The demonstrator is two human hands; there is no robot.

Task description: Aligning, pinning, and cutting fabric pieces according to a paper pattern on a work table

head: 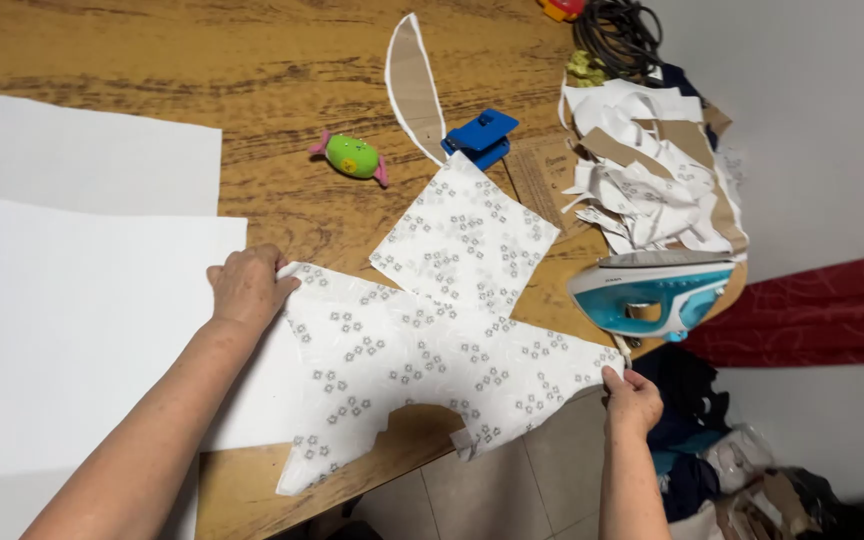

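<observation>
Between both hands: cut fabric piece [422,350], white with small grey flower print, spread flat over the near edge of the wooden counter [252,60].
Left grip: left hand [247,288] pressed palm-down on the piece's upper-left corner, fingers curled over the edge; pinning rather than lifting.
Right grip: right hand [632,395] pinching the piece's far right tip between thumb and fingers, just off the counter's edge.
Long axis: from left hand to right hand, sloping down toward the right; curved notch on the near side overhangs the counter.
Upper lobe: square flap of the same piece pointing away, toward the blue clip [480,135].
Under left side: large white paper sheets [62,300], partly beneath the fabric.
Right of piece: teal and white iron [652,290], on its side, near the right hand.
Beyond iron: heap of white and brown scraps [652,180].
Far centre: green and pink pincushion toy [350,157]; curved brown pattern strip [412,80] edged in white.
</observation>
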